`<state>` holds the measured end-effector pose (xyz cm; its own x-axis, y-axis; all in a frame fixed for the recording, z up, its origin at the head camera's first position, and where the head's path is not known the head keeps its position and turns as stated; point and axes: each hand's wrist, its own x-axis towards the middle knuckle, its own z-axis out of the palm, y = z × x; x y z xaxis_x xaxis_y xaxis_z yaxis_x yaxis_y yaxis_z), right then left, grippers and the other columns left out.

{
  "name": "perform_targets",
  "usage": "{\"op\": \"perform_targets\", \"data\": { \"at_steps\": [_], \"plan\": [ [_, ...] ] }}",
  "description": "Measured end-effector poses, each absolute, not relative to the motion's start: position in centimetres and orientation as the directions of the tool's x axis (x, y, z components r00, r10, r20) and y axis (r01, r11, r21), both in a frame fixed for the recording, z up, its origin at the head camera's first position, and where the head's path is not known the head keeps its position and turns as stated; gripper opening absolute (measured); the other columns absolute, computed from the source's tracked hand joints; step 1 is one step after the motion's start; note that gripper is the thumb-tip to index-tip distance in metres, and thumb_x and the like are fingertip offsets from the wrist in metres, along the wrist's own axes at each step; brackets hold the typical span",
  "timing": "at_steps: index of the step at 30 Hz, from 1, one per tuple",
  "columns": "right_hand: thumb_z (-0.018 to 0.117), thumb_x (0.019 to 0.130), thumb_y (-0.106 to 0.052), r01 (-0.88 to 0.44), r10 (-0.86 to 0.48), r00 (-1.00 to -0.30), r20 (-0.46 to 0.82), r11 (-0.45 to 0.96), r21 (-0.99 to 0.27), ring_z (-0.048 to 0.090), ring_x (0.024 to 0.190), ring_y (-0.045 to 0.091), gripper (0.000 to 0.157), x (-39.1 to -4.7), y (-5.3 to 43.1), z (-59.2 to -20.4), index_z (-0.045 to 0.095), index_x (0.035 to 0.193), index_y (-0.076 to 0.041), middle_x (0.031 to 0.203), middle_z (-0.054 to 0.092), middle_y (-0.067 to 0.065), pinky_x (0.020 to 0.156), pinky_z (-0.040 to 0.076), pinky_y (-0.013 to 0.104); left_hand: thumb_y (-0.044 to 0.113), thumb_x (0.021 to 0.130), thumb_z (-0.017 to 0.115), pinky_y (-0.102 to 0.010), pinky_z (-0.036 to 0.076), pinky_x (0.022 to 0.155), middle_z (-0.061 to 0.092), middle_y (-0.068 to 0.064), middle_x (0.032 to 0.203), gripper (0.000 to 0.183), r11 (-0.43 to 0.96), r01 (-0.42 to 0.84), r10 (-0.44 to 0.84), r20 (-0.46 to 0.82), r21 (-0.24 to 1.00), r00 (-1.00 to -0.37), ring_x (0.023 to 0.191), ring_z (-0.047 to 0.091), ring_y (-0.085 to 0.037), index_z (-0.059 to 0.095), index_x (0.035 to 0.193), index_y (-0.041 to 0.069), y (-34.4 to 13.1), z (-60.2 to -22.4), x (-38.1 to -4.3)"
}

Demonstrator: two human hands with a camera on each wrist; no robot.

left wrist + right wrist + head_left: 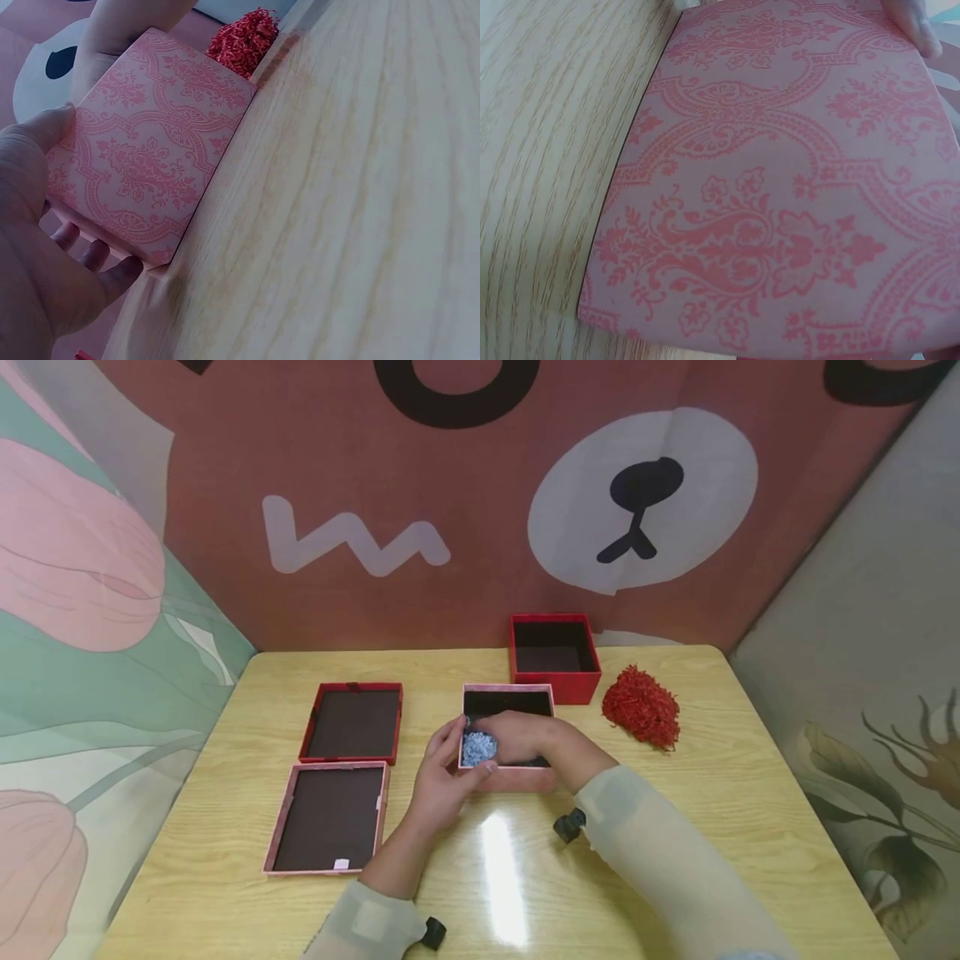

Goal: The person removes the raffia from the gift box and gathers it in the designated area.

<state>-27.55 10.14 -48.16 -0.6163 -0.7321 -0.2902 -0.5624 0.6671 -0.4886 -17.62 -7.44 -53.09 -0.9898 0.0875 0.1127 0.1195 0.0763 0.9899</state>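
A pink patterned box stands open on the table, with a dark inside. My left hand holds it at its left front corner, thumb at the front rim and fingers along the left side. In the left wrist view that hand shows beside the floral front of the box. My right hand reaches down into the box, its fingers hidden inside. Blue shredded paper lies in the left part of the box, touching the right hand. The right wrist view is filled by the box's front.
Behind the pink box stands an open red box. A heap of red shredded paper lies to the right. At the left, a red lid and a pink lid lie with their dark insides up on the wooden table.
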Motion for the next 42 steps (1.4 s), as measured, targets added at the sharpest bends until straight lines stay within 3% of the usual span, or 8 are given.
{"op": "perform_targets", "data": {
  "at_steps": [4, 11, 16, 24, 33, 42],
  "plan": [
    [0.078, 0.090, -0.032, -0.557, -0.735, -0.605, -0.306, 0.665, -0.497, 0.064, 0.106, 0.014, 0.050, -27.6, 10.0, -48.3, 0.065, 0.137, -0.020, 0.122, 0.070, -0.003, 0.104, 0.052, 0.037, 0.017, 0.088, 0.086, -0.042, 0.038, 0.118, 0.036, 0.002, 0.160, 0.085, 0.086, 0.099, 0.083, 0.092, 0.991, -0.992, 0.147, 0.038, -0.023, 0.041, 0.160, 0.017, -7.5, -53.0, -17.5],
    [0.077, 0.091, -0.035, -0.515, -0.724, -0.588, -0.360, 0.678, -0.524, 0.064, 0.108, 0.013, 0.044, -27.4, 10.2, -48.0, 0.069, 0.133, -0.024, 0.121, 0.070, -0.008, 0.109, 0.050, 0.042, 0.011, 0.086, 0.086, -0.043, 0.040, 0.117, 0.035, -0.004, 0.162, 0.086, 0.076, 0.107, 0.085, 0.101, 0.991, -0.991, 0.148, 0.038, -0.028, 0.042, 0.160, 0.015, -7.5, -53.1, -17.6],
    [0.074, 0.093, -0.034, -0.511, -0.737, -0.563, -0.373, 0.666, -0.544, 0.064, 0.107, 0.011, 0.037, -27.3, 10.4, -47.9, 0.072, 0.129, -0.027, 0.116, 0.071, -0.012, 0.109, 0.049, 0.043, 0.017, 0.086, 0.087, -0.040, 0.041, 0.116, 0.035, 0.002, 0.161, 0.087, 0.110, 0.076, 0.091, 0.067, 0.991, -0.994, 0.148, 0.038, -0.026, 0.041, 0.161, 0.020, -7.6, -52.9, -17.5],
    [0.073, 0.096, -0.035, -0.522, -0.781, -0.523, -0.340, 0.609, -0.597, 0.064, 0.105, 0.008, 0.031, -27.3, 10.7, -47.4, 0.074, 0.126, -0.028, 0.112, 0.070, -0.017, 0.107, 0.050, 0.038, 0.018, 0.088, 0.086, -0.042, 0.040, 0.117, 0.034, 0.000, 0.162, 0.087, 0.117, 0.085, 0.099, 0.074, 0.989, -0.992, 0.149, 0.036, -0.027, 0.040, 0.161, 0.018, -7.7, -52.7, -17.5],
    [0.084, 0.086, -0.041, -0.483, -0.739, -0.567, -0.364, 0.656, -0.580, 0.062, 0.105, 0.010, 0.047, -27.4, 11.0, -46.2, 0.072, 0.129, -0.028, 0.117, 0.069, -0.015, 0.101, 0.053, 0.037, 0.021, 0.086, 0.088, -0.042, 0.039, 0.117, 0.034, 0.003, 0.162, 0.088, 0.101, 0.065, 0.102, 0.055, 0.993, -0.993, 0.148, 0.036, -0.027, 0.041, 0.160, 0.024, -7.7, -52.8, -17.5],
    [0.087, 0.080, -0.031, -0.479, -0.710, -0.622, -0.330, 0.679, -0.557, 0.059, 0.106, 0.014, 0.058, -27.8, 12.2, -43.9, 0.069, 0.134, -0.026, 0.121, 0.067, -0.010, 0.093, 0.055, 0.034, 0.030, 0.085, 0.089, -0.039, 0.043, 0.114, 0.035, 0.006, 0.160, 0.088, 0.129, 0.040, 0.099, 0.027, 0.991, -0.995, 0.147, 0.038, -0.025, 0.042, 0.159, 0.032, -8.0, -52.8, -17.5]
  ]
}}
